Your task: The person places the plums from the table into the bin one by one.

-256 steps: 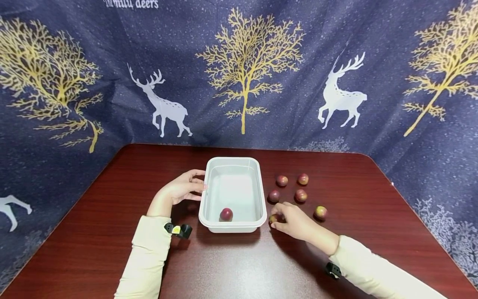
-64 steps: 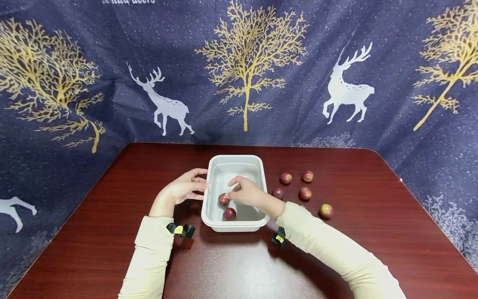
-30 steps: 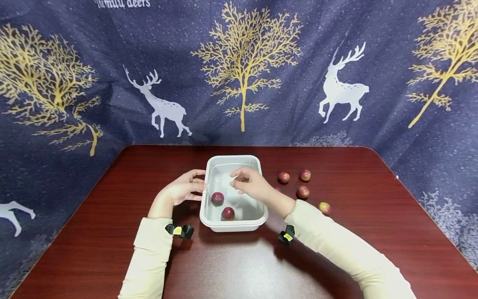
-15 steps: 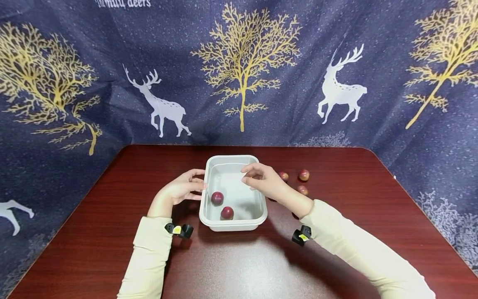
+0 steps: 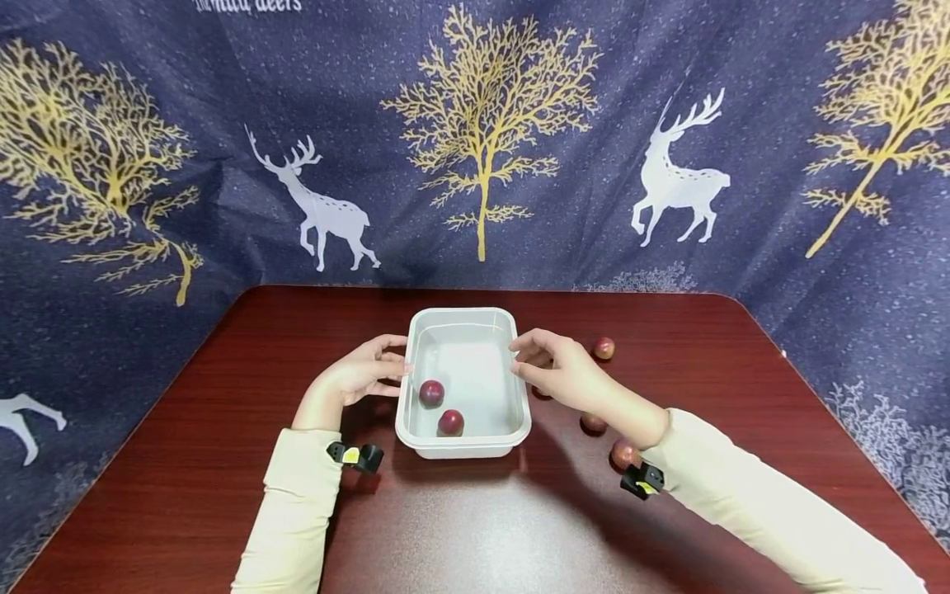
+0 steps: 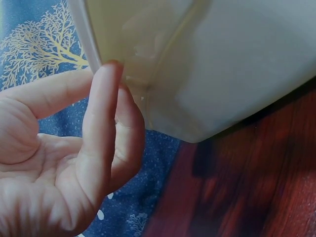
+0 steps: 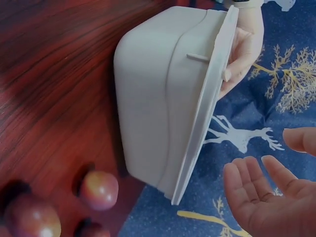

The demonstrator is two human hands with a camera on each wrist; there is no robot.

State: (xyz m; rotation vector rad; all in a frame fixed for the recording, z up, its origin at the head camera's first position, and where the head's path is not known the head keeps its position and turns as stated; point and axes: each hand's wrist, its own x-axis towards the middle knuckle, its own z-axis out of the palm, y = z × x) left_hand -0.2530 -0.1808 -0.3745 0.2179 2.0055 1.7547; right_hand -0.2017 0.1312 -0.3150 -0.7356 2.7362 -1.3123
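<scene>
**Container [image 5: 463,443] sitting between the left hand [image 5: 359,371] and the right hand [image 5: 567,367], loose fruits [image 5: 604,348] lying on the right**

The white container is standing upright on the surface [image 5: 460,528], its open top facing up and its long axis running away from the person, toward the backdrop [image 5: 557,247]. The left hand is gripping its left rim, fingers curling against the outer wall and a tip lapping over the edge. Inside, two dark red fruits [image 5: 450,422] are lying toward the near left, close together but apart.

The right hand is hovering by the right rim, thumb and fingers spreading apart with nothing between them. The right wrist view is showing it clear of the container, seemingly above rim level.

Every visible loose fruit is lying to the container's right, so the right hand is the nearer one; the left is having the whole container in between. The closest fruit [image 5: 543,392] is peeping out beneath the right hand, just beside the container's right wall. Another is lying farther right, beyond the wrist. Two more are showing below the forearm, nearer the person, one partly behind the wrist camera [image 5: 643,480]. The arm may be covering others; the count cannot be told. Being round, the fruits are offering no long axis and no readable pointing direction.
</scene>
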